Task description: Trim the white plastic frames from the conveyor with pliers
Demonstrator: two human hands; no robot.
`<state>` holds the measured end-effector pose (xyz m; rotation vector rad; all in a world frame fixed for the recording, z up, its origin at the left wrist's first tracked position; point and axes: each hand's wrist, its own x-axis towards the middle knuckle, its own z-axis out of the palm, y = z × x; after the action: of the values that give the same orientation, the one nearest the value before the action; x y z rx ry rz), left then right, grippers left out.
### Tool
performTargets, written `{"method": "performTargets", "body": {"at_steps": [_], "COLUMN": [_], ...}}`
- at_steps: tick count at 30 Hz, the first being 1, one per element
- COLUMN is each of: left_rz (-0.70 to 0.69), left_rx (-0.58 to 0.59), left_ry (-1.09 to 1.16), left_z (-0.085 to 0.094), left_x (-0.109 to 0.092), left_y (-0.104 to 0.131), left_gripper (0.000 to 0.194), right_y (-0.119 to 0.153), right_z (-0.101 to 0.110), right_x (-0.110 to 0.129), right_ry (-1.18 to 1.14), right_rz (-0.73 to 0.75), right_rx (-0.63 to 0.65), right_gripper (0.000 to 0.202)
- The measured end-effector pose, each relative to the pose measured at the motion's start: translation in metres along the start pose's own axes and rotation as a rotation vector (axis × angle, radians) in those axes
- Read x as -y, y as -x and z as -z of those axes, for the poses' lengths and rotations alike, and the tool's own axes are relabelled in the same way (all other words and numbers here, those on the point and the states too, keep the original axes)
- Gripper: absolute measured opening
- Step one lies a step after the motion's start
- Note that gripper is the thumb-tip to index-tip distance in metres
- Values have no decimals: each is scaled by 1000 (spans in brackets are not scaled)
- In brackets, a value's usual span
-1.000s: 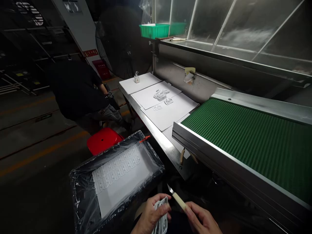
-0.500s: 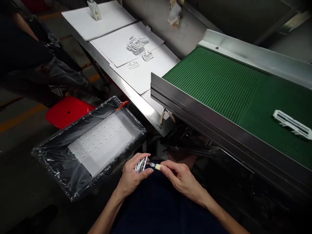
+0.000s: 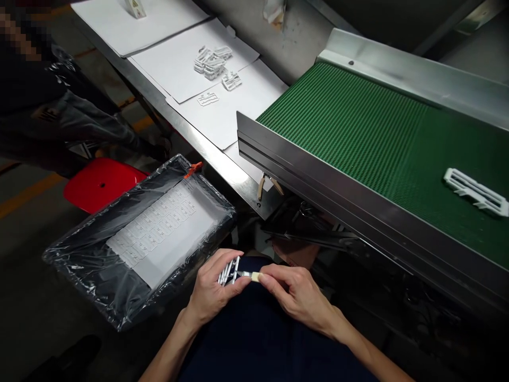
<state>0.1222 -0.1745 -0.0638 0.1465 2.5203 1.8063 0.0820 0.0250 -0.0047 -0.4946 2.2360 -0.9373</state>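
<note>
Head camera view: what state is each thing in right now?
Left hand: closed around white parts
Right hand: closed around knife
Knife: blade exposed, pointing at the held parts
Pliers: handles spread
Crate: open-topped, plastic-lined, partly filled
Red stool: upright
Green belt: bearing one white part; motion unclear

white slotted flat parts (image 3: 226,271) in left hand (image 3: 204,291); black plastic-lined rectangular box (image 3: 89,284) to the left, green ribbed conveyor belt (image 3: 334,122) to the right, white rectangular sheets (image 3: 167,75) behind box.

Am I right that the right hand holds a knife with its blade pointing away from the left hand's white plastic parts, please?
Not quite: the head view shows the blade pointing toward the white plastic parts in the left hand; the right hand holds the knife.
</note>
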Motion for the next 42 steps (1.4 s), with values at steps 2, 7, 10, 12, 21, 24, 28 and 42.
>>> {"method": "performTargets", "body": {"at_steps": [2, 7, 10, 12, 21, 24, 28, 42], "left_rz": [-14, -26, -31, -45, -27, -36, -28, -20], "left_rx": [-7, -22, -45, -64, -44, -6, 35, -25], "left_ry": [-17, -40, -54, -61, -49, -62, -59, -33], "left_z": [0, 0, -3, -6, -7, -4, -3, -13], "left_x": [0, 0, -1, -1, -3, -2, -2, -5], "left_y": [1, 3, 6, 7, 5, 4, 5, 11], "left_gripper": [31, 31, 30, 29, 32, 34, 36, 26], "right_y": [0, 3, 5, 5, 6, 5, 5, 10], "right_z": [0, -1, -3, -4, 0, 5, 7, 0], "right_x": [1, 3, 2, 1, -3, -6, -8, -10], "right_ry": [4, 27, 32, 27, 29, 55, 70, 116], "right_rz": [-3, -27, -33, -42, 13, 52, 75, 14], "right_rx": [9, 8, 0, -17, -10, 18, 43, -11], "right_gripper": [36, 35, 34, 32, 35, 34, 34, 33]}}
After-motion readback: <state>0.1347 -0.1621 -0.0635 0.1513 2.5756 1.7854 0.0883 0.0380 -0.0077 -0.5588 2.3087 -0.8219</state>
